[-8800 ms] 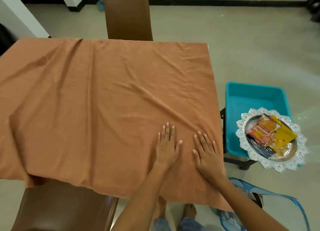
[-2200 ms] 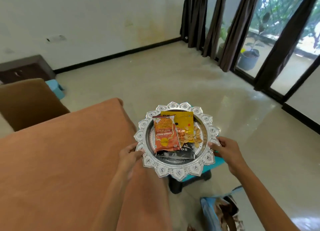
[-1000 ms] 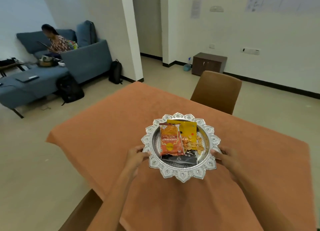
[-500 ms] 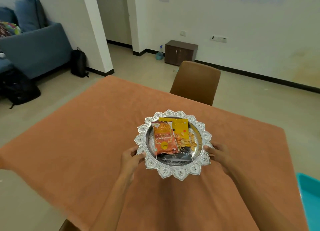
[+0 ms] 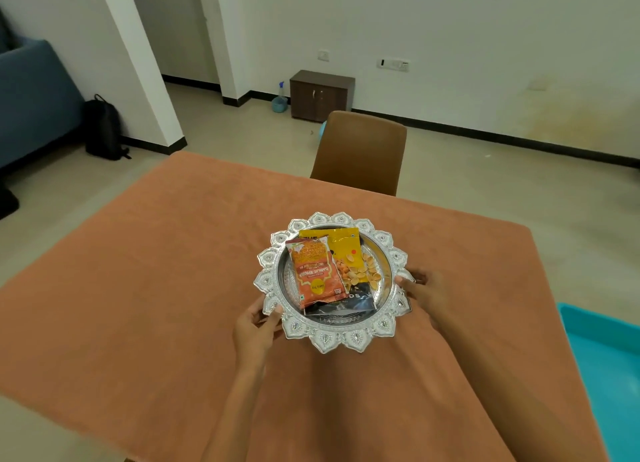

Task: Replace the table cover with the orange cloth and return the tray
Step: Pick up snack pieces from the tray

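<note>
So the orange cloth (image 5: pixel 173 288) is already spread over the counter, hanging past its edges, which leaves the tray as the only job left, I'd say. Going from the left: the left hand (image 5: pixel 254 326) pinches the scalloped rim of the silver tray (image 5: pixel 329 340), thumb on top and fingers curled under. Between the two grips sits the tray itself, level, right over the middle of the cloth, though I can't tell if it's touching down yet. Holding it at opposite sides keeps it flat so the snack packets (image 5: pixel 317 274) don't slide off. On the far side the right hand (image 5: pixel 427 293) clasps the opposite rim the same way. Further right of that grip there's a teal bin (image 5: pixel 609 357).
</note>
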{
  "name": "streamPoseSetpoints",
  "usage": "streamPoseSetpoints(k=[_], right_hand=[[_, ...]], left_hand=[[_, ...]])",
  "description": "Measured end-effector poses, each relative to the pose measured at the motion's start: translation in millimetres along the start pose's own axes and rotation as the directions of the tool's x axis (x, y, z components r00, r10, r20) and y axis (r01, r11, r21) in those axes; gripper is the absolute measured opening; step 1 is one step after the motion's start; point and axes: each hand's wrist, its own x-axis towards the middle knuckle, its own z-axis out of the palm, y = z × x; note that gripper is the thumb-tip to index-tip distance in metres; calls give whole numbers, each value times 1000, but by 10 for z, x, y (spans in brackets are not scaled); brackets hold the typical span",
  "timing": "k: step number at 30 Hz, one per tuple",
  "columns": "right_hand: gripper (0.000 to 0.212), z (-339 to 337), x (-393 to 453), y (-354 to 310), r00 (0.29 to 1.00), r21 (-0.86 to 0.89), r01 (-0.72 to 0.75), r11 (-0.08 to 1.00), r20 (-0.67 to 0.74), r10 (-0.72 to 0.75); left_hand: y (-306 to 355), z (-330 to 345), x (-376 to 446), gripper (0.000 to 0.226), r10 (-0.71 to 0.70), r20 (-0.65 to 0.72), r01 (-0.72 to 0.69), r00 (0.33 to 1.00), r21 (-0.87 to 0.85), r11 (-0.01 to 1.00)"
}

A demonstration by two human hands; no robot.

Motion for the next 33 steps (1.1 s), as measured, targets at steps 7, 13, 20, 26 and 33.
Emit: streamPoseSetpoints(k=[7,13,20,26,33], right_hand=[[38,178,-151,-193,907,-622,260,738,-105,-408],[61,601,68,-304,816,-733,576,361,542,-203],[48,783,40,-138,849,-770,516,375,518,-103],[16,826,-96,-128,964,-574,263,775,196,-182],[11,672,-37,-644,940,-289,297,910,258,-225]], left_hand=[[-75,156,-185,45,496,-87,-334,864,638,694],[139,312,-182,52,523,-3,-414,852,608,678],[501,569,-461,28,250,-20,-251,968,-98,963],[568,816,-439,41,-32,84,77,996,-599,797],[526,1088,-223,38,-211,206,292,955,-766,573]])
